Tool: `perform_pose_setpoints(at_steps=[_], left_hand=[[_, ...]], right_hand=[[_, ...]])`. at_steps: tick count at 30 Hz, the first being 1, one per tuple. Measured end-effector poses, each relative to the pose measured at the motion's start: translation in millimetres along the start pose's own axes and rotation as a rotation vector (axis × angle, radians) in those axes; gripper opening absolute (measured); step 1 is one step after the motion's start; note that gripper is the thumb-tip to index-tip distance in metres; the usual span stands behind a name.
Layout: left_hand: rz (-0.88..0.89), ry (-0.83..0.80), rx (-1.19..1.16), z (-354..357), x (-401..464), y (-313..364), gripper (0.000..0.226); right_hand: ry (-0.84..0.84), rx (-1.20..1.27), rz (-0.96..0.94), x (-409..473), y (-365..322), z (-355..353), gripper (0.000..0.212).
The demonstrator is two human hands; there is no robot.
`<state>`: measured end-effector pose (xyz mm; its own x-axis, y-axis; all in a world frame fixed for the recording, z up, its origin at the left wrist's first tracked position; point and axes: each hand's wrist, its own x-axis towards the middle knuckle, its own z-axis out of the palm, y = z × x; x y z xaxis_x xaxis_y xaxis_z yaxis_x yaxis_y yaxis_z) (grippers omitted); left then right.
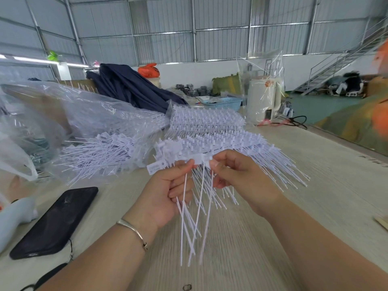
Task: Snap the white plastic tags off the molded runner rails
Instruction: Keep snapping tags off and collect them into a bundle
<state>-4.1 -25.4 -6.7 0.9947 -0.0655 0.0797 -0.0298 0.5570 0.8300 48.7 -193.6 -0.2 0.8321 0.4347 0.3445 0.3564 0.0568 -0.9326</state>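
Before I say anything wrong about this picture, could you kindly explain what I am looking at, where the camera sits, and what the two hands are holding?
There is no machine here: a person works bare-handed, filmed by a camera worn on the head, looking down at a pale wooden table. The left hand grips a bunch of thin white plastic tags and pinches a flat white tag head; the right hand pinches the same piece from the other side. Behind lie stacked white molded runner rails full of tags, and a clear plastic bag of loose ones. A black phone lies on the left.
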Motion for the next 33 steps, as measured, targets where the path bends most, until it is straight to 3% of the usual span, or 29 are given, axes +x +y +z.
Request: perform_pose_setpoints(at_steps=[11,15,21,26,29,33], left_hand=[[-0.070,-0.095,-0.050,14.6,-5.1,-7.7,0.026],[-0.032,-0.023,0.027,15.8,-4.9,-7.7,0.011],[0.048,0.098,0.027,13.8,-1.9,-2.2,0.026],[0.037,0.191,0.146,12.1,-1.0,-4.5,0.022],[0.002,0.127,0.171,11.8,-1.6,-5.4,0.026],[-0.056,-0.030,0.170,12.2,-4.8,-5.6,0.014]], right_hand=[[-0.158,0.133,-0.025,-1.7,-2.8,-1.4,0.021],[-0.098,0.122,-0.006,-0.9,-3.6,-2.9,0.015],[-0.038,0.303,0.111,1.6,-5.6,-5.8,0.027],[-0.046,0.461,0.133,2.7,-6.0,-9.8,0.025],[-0.046,0.514,0.116,2.0,-4.7,-8.3,0.027],[-0.175,0.558,0.130,-0.3,-0.5,2.1,0.026]])
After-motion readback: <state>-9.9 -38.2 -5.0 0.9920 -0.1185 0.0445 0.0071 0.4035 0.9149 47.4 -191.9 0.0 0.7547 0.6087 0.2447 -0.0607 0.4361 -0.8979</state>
